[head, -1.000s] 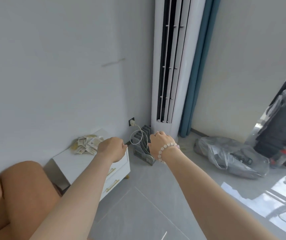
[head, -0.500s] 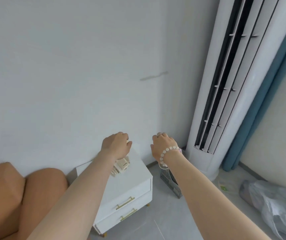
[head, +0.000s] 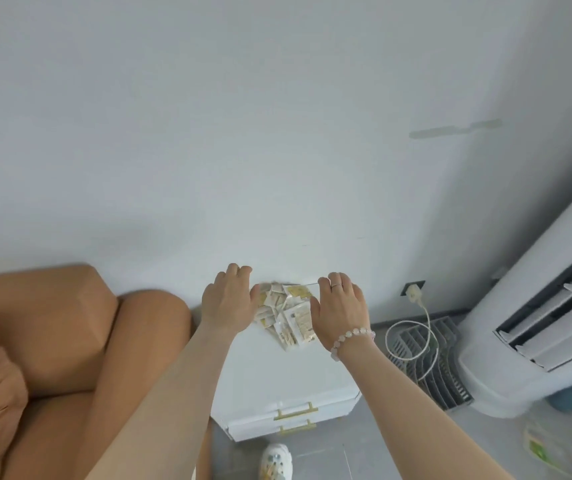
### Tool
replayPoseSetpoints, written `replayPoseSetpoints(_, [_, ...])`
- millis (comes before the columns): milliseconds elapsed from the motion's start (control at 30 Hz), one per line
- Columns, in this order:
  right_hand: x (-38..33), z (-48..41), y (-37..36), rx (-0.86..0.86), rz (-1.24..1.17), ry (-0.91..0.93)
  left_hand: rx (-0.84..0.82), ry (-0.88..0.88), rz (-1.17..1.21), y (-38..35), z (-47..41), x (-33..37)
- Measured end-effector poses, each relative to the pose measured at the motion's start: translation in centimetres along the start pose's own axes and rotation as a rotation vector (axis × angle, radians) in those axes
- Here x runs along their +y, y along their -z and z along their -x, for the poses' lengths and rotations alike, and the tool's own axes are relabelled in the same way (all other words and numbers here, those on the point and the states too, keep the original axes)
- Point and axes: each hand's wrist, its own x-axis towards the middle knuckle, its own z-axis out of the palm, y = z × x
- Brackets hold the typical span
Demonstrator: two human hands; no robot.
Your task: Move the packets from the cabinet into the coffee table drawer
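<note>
packets (head: 286, 315) in loose heap on cabinet (head: 288, 379) top, at back edge against wall (head: 277, 133). left hand (head: 231, 301) and right hand (head: 341, 311) flank heap, one each side — grip spread on both, fingers loosely straight, nothing held; whether palms touch packets, cannot tell. step in hand, by my read: gathering up at cabinet. next move calls for scooping inward from both sides, squeezing heap tight so loose packets don't spill — then carry to coffee table drawer, not in view.
</note>
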Motion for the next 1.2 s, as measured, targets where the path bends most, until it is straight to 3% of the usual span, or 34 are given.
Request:
replayPoseSetpoints(367, [2.2,-12.1,-9.1,-0.225,0.023,-0.176,-0.119,-0.013,-0.026,-9.1,-13.8,-7.3])
replayPoseSetpoints(667, [8.2,-12.2,-19.1,-0.525,-0.027,-0.344,-0.358,-0.077,-0.078,-20.9,-17.5,-5.0])
replayPoseSetpoints(767, [10.0,-13.3,-22.2,-0.6,-0.058,-0.405,-0.458,-0.043,0.015,-24.7,-17.4,-4.0])
replayPoseSetpoints(867, [10.5,-14.8,-25.6,-0.73,-0.101,-0.511,-0.488,0.049,0.081,-28.1,-17.6,-4.0])
replayPoseSetpoints(1000, [9.4,-17.5,-30.3,-0.837,-0.143,-0.608,-0.474,0.32,0.204,-31.7,-17.7,-3.7])
replayPoseSetpoints(1200, [7.6,-20.4,-34.8,-0.827,-0.294,-0.786,-0.438,0.511,0.249,-35.5,-21.2,-4.9])
